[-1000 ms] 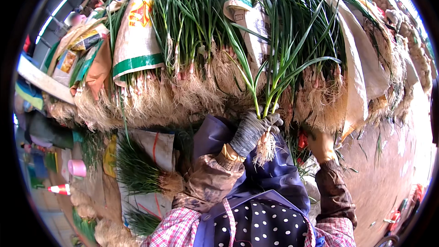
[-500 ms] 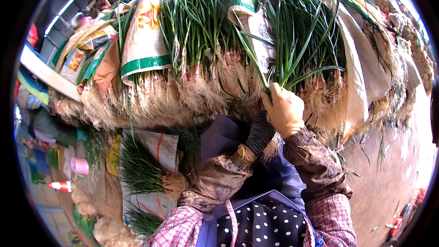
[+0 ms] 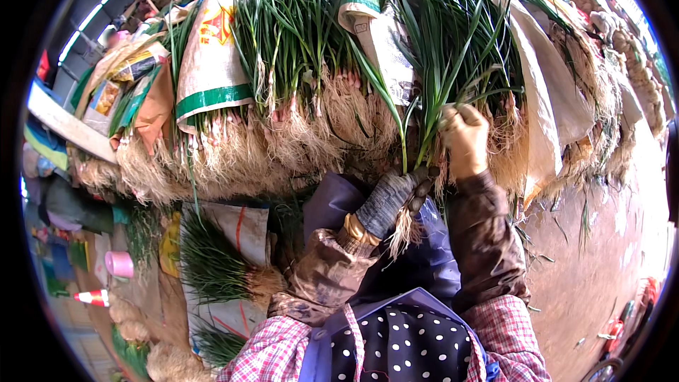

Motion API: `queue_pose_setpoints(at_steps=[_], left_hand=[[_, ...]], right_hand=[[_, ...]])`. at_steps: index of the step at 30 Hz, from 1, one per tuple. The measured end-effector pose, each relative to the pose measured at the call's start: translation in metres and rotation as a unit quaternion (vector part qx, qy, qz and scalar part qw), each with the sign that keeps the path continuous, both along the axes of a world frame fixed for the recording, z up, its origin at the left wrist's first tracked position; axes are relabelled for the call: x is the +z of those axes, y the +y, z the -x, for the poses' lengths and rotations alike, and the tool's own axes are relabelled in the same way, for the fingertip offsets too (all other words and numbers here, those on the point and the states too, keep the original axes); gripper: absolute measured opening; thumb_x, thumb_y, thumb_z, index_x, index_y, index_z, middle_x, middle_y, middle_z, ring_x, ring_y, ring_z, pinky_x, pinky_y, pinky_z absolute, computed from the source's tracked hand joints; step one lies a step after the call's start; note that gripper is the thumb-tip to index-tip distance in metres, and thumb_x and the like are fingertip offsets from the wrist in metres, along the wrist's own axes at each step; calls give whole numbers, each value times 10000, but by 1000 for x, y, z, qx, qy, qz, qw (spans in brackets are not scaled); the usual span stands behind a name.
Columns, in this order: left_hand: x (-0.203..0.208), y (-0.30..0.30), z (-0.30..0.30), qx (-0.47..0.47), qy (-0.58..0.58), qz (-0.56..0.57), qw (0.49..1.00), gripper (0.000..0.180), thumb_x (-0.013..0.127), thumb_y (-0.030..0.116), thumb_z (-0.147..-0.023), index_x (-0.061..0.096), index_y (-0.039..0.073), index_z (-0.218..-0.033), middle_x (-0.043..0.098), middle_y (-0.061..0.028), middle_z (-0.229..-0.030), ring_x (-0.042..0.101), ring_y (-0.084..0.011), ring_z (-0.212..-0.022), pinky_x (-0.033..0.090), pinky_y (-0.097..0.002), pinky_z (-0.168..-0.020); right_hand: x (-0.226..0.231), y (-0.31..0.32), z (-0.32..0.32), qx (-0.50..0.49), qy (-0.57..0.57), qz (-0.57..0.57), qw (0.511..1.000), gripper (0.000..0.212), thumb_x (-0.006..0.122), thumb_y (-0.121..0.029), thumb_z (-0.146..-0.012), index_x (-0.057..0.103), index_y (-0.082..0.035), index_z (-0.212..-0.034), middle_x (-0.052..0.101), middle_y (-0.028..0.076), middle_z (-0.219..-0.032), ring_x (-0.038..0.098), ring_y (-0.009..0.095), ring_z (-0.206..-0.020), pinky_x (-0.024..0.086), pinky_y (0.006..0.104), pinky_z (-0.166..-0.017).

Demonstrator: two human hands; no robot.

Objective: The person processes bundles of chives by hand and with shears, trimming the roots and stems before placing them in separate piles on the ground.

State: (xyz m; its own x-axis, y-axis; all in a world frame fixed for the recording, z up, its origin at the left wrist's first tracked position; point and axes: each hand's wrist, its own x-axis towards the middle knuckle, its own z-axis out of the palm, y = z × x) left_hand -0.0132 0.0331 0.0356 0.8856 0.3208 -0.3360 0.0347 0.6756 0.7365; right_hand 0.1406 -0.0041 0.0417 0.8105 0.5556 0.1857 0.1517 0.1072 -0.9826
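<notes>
Head view: a long row of rooted green plants [image 3: 293, 49] spans the upper middle, a white sack [image 3: 211, 64] draped over part. In front, a small bunch [image 3: 425, 146] stands upright, roots down, the left hand [image 3: 385, 205] clamping its fingers round the lower stems. The right hand [image 3: 468, 143] curls its fingers at the leaves; whether they grip, I cannot tell.

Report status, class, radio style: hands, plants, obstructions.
Gloved left hand closed round green stalks, roots hanging below. Right hand beside them, grip unclear. Piled bunches just beyond both hands.

The grey knit glove [image 3: 385, 204] looks matt, blue apron [image 3: 440, 253] glossy, roots [image 3: 404, 232] rough.
</notes>
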Motion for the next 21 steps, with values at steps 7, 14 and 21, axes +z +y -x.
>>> queue_pose_setpoints(at_steps=[7,14,21], left_hand=[[-25,14,7,88,-121,40,988,247,562,158,-889,517,-3,-1070,589,-48,-778,541,-106,-524,447,-198,-446],[-41,13,-5,69,-38,29,996,290,647,90,-819,550,29,-1086,573,-4,-658,527,-91,-474,440,-210,-431],[-34,3,-29,52,14,-114,992,262,662,110,-811,579,42,-1051,532,30,-598,483,-47,-442,398,-177,-400]], right_hand=[[-1,-94,-10,-4,-37,174,984,123,533,-133,-886,619,-46,-872,585,7,-657,484,93,-497,388,220,-439],[-75,-150,28,242,-315,569,720,386,600,-403,-776,614,-28,-863,612,194,-708,618,341,-698,492,429,-624],[-81,-65,11,-32,-387,374,842,289,640,-303,-781,573,-40,-882,602,140,-641,609,292,-600,480,383,-567]])
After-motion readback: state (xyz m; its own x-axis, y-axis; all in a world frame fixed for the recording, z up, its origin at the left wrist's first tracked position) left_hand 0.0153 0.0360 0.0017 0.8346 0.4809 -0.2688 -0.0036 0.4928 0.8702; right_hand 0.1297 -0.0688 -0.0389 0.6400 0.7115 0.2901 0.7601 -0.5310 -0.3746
